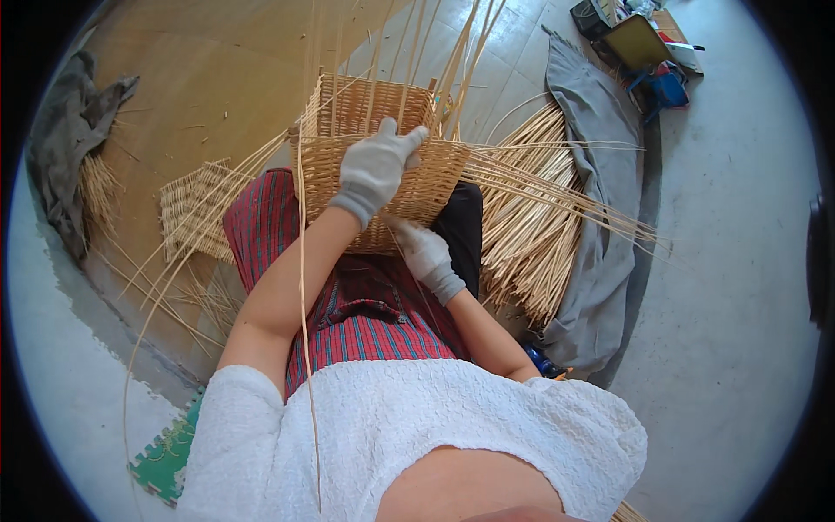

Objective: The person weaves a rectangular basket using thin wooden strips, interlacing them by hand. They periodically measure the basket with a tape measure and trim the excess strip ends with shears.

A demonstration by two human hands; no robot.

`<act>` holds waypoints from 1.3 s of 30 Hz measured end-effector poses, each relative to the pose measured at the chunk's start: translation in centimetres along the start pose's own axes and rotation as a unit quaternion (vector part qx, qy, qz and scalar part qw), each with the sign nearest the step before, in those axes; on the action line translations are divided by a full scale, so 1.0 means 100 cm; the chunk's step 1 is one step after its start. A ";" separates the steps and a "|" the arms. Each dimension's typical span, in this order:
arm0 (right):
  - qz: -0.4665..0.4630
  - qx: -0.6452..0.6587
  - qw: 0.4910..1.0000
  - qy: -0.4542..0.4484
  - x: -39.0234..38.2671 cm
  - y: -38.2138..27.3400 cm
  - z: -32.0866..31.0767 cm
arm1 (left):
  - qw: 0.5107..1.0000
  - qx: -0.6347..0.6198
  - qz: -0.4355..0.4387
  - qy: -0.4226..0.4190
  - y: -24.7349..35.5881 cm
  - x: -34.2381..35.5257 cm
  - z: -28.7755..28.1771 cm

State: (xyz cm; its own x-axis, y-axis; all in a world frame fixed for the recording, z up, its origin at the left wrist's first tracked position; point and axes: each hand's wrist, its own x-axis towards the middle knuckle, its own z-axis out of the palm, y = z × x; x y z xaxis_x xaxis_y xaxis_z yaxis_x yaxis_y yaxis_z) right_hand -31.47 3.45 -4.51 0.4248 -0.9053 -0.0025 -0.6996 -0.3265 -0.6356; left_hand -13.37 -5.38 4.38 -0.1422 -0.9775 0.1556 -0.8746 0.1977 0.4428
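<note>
A partly woven wicker basket (424, 178) rests on my lap, with long loose strands standing up from its far side and spreading out left and right. My left hand (372, 170), in a pale grey glove, lies over the near wall and grips it at the rim. Below it, at the basket's lower edge, is my gloved right hand (424, 257). Its fingers are drawn together against the weave, and what they pinch is hidden. One long strand (303, 287) hangs from the basket's left side, past my left forearm.
On the floor to the right, a thick bundle of wicker rods (535, 235) lies beside a grey cloth (600, 209). A flat woven panel (196, 209) and scattered strands lie left. Farther off are a dark cloth (65, 143) and a blue stool (665, 87); a green mat (165, 461) is nearer.
</note>
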 end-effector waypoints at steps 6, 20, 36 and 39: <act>-0.060 0.198 0.971 0.120 0.036 -0.055 -0.002 | 0.837 -0.442 -0.062 0.316 -0.079 -0.083 0.044; -0.270 0.005 0.961 0.056 0.084 -0.174 0.022 | 0.815 -0.518 -0.168 0.197 -0.167 -0.093 -0.006; -0.048 -0.035 0.976 0.210 0.220 -0.169 -0.043 | 0.821 -0.536 -0.135 0.142 -0.167 -0.037 0.002; -0.150 0.425 0.865 0.219 0.214 -0.127 -0.041 | 0.795 -0.561 -0.165 0.162 -0.127 -0.041 -0.017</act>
State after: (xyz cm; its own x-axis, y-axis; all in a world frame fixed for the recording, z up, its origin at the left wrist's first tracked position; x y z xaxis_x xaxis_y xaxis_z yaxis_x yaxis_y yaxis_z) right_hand -15.84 -12.93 6.71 0.1255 -0.8912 0.4360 0.1599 -0.4155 -0.8954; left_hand -0.85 -3.76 -0.35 0.2945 -0.9556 0.0054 0.1504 0.0519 0.9873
